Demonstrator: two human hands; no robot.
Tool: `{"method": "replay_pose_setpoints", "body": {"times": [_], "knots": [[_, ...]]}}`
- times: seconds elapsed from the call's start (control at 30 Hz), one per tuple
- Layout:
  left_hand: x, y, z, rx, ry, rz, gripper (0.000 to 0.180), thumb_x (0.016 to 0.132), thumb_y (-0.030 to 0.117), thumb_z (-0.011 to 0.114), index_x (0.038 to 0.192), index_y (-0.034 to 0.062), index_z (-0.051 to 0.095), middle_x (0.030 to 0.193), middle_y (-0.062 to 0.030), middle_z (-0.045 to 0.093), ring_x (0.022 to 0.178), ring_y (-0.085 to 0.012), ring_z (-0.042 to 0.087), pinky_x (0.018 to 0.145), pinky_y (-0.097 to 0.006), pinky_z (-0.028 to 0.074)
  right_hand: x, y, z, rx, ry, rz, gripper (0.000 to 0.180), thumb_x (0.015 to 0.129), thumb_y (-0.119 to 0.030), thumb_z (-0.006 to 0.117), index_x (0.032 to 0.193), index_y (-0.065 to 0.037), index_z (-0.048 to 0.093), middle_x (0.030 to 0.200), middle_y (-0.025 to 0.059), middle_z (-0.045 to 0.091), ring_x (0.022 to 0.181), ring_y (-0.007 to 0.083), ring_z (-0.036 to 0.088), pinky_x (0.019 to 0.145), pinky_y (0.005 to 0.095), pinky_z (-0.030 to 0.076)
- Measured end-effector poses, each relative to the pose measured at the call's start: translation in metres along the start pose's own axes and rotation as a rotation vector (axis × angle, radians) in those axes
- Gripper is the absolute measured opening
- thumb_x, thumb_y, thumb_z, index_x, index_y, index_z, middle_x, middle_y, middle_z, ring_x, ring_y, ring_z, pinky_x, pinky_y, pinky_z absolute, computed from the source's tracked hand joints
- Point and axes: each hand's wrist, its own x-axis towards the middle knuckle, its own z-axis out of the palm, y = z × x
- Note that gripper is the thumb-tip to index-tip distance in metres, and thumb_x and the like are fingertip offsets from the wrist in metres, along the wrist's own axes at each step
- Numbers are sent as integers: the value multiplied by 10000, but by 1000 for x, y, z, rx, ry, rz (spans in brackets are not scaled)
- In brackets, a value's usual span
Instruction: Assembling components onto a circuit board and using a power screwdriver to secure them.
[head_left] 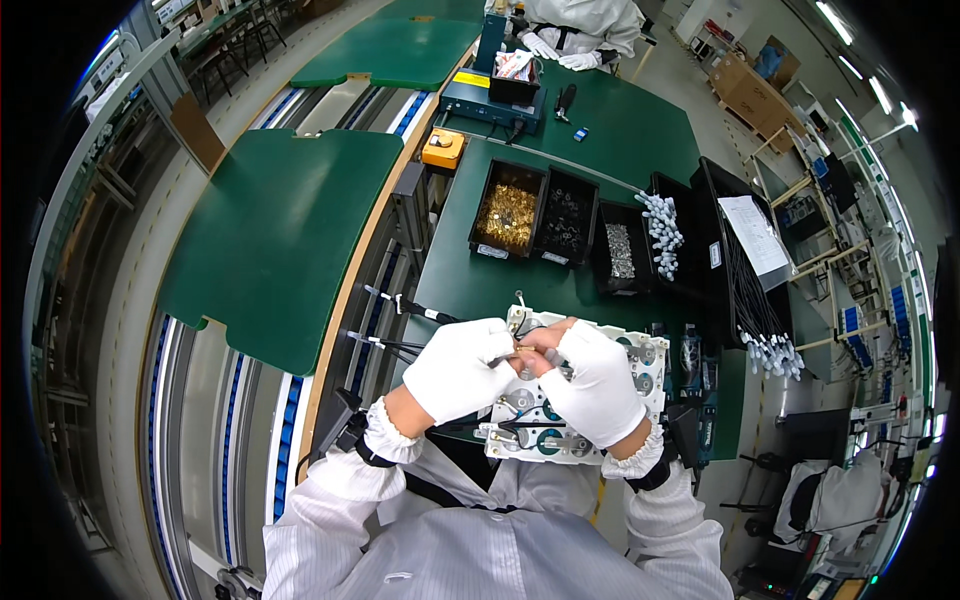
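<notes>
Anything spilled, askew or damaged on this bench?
Nothing looks spilled or damaged. Slightly odd: white-tipped cables hang out over the near edge of the rightmost black bin, and a paper sheet lies slanted across it. The gold parts look contained.

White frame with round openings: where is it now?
In the head view, the white frame lies below and right of centre, at the near edge of the green table, partly hidden by the left hand and right hand.
</notes>
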Motion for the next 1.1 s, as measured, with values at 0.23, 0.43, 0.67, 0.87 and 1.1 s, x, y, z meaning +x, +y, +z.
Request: {"method": "replay_pose_setpoints", "body": {"times": [0.23,0.43,0.67,0.87,1.1], "knots": [[57,-37,-68,-119,-161,-228,202,889,168,753,1050,52,788,898,-116,756,815,-187,723,776,-292,555,3,8,8,-142,-396,-2,141,882,-61,671,1016,-46,629,972,119,625,913,314,634,808,406,503],[175,-109,12,411,-134,-220,245,887,174,663,1073,64,777,1032,-202,743,947,-368,721,880,-391,573,3,11,18,-574,-297,-303,176,840,-82,644,1013,-49,655,956,96,630,925,277,617,837,400,494],[192,-168,69,742,-147,-300,167,853,81,644,961,46,766,994,-215,742,965,-393,721,866,-456,584,15,7,9,-542,-453,-327,171,809,-165,635,940,-61,671,897,68,599,884,241,600,815,372,481],[198,-174,69,724,-165,-169,161,835,51,635,938,53,760,972,-212,737,933,-393,719,863,-454,577,-3,8,15,-437,-398,-269,204,846,-120,623,1011,-11,674,908,82,619,854,245,619,799,375,492],[191,-174,69,720,-83,-142,157,825,63,644,915,31,768,950,-226,741,928,-396,727,865,-446,581,-3,6,9,-397,-365,-217,249,866,-125,617,1084,-9,651,935,108,632,874,285,624,790,407,506]]}}
